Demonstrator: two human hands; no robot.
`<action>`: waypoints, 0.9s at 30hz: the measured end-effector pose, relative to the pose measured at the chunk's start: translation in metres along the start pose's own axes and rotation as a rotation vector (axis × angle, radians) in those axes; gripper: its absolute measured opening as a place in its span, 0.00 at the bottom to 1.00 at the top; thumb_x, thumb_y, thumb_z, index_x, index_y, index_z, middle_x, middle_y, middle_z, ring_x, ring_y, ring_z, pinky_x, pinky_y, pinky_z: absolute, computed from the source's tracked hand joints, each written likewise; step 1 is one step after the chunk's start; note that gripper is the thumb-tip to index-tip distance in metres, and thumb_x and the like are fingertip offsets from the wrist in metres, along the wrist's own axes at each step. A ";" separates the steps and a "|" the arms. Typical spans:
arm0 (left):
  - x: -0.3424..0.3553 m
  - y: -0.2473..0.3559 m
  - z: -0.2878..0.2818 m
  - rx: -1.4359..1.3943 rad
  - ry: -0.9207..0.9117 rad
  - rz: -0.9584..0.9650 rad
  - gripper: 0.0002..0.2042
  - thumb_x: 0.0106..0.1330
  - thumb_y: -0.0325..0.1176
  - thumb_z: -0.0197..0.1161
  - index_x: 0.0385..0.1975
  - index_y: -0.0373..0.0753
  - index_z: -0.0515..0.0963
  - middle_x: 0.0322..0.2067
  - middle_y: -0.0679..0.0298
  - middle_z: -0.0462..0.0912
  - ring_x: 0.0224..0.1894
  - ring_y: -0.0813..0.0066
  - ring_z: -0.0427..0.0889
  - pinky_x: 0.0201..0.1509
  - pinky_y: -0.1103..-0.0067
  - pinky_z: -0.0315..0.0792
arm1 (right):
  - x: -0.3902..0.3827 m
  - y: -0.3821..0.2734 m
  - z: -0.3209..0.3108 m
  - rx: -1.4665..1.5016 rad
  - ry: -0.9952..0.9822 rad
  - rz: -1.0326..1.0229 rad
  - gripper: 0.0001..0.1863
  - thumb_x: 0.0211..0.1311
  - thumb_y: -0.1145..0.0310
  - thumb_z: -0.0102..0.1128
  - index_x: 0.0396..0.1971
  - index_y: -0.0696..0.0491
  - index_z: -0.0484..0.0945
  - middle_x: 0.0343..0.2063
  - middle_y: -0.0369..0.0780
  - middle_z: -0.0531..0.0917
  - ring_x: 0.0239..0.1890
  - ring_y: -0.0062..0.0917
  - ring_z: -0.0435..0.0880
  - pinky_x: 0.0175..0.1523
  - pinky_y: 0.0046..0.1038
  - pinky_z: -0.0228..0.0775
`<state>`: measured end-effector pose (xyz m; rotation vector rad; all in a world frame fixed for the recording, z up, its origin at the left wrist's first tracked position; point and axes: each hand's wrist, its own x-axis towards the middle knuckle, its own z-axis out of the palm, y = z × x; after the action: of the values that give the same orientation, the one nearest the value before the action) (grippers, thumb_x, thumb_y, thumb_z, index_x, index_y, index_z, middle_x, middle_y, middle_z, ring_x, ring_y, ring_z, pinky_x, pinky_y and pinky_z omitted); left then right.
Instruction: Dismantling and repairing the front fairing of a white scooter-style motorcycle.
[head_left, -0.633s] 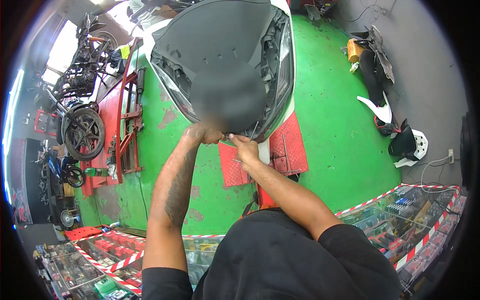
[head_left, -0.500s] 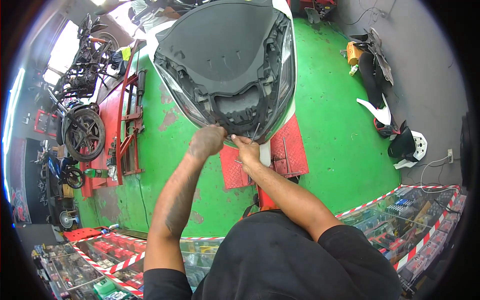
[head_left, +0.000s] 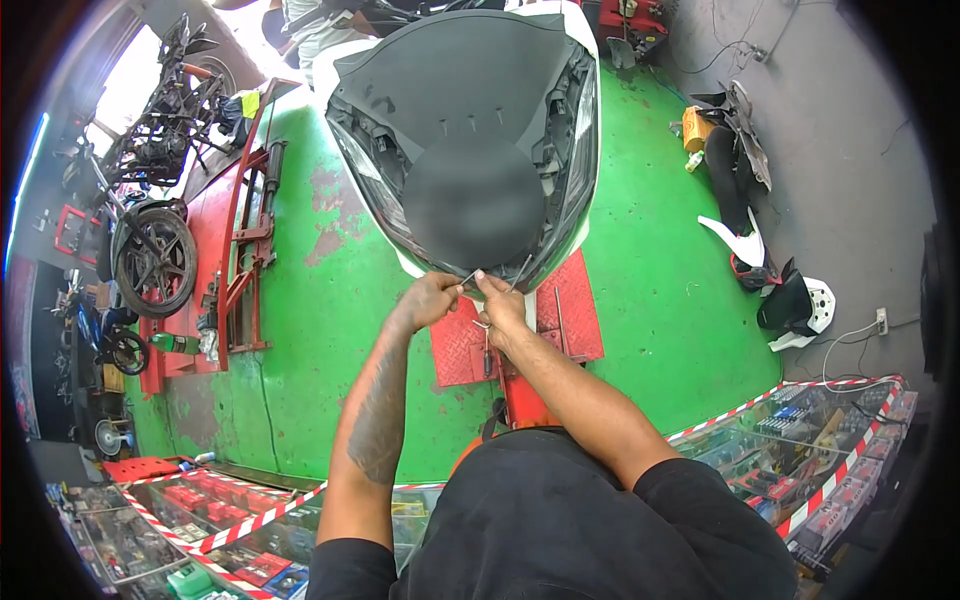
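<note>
The left hand (head_left: 430, 300) pinches a slim rod (head_left: 468, 279), perhaps steadied by the curled right hand (head_left: 503, 308) beside it, whose grip I cannot tell, the vehicle front (head_left: 450, 90) just ahead.

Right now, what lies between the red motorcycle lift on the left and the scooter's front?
In the head view, green floor with worn, grey-brown patches lies between the red motorcycle lift and the scooter's front.

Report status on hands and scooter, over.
Left hand pinching thin rod, right hand close by. Both at front of scooter. View of it partly blurred.
</note>
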<state>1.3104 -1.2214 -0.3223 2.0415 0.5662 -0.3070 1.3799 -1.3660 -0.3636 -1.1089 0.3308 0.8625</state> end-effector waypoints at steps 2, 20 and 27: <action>-0.012 0.012 0.017 0.305 0.255 0.226 0.11 0.70 0.32 0.55 0.44 0.36 0.83 0.28 0.54 0.85 0.32 0.61 0.86 0.38 0.68 0.78 | 0.005 -0.001 -0.003 -0.032 0.033 0.003 0.17 0.65 0.57 0.69 0.44 0.55 0.83 0.20 0.28 0.73 0.14 0.10 0.57 0.16 0.18 0.46; -0.025 0.038 0.017 0.709 0.357 0.156 0.07 0.60 0.30 0.59 0.32 0.37 0.84 0.32 0.49 0.86 0.40 0.51 0.87 0.42 0.61 0.82 | 0.009 0.003 0.005 0.086 0.120 0.012 0.12 0.62 0.63 0.70 0.40 0.55 0.84 0.24 0.30 0.78 0.17 0.15 0.66 0.17 0.21 0.51; -0.035 0.064 0.031 1.025 0.454 0.100 0.06 0.58 0.30 0.61 0.29 0.39 0.85 0.30 0.56 0.86 0.34 0.60 0.89 0.36 0.67 0.82 | 0.004 -0.001 0.000 0.094 0.071 0.023 0.13 0.65 0.65 0.67 0.46 0.55 0.81 0.25 0.29 0.76 0.13 0.11 0.58 0.17 0.19 0.49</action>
<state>1.3128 -1.2851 -0.2754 3.1664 0.6434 -0.0526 1.3835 -1.3648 -0.3657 -1.0516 0.4397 0.8207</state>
